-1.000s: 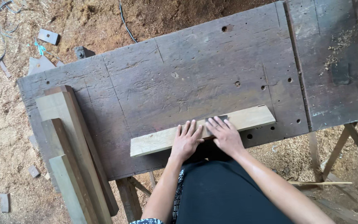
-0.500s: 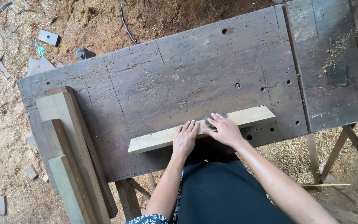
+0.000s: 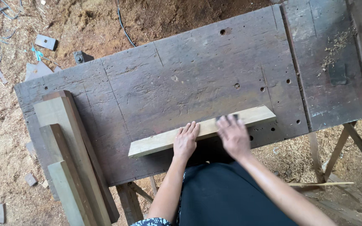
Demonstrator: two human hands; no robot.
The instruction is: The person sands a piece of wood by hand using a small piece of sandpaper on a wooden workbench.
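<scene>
Left hand (image 3: 186, 140) flat, fingers spread, on plank (image 3: 156, 143). Right hand (image 3: 232, 134) blurred, presses a dark block on plank; grip unclear. Worktop (image 3: 168, 79) beyond hands.

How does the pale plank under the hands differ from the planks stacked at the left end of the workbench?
The pale plank lies alone, crosswise along the near edge of the workbench; the stacked planks lie lengthwise toward the person, overlapping each other. The pale plank is light yellow; the stacked planks look greyer and greenish. The left hand rests flat on the pale plank and the right hand is blurred over it; nothing touches the stacked planks. Both are straight sawn timber.
</scene>
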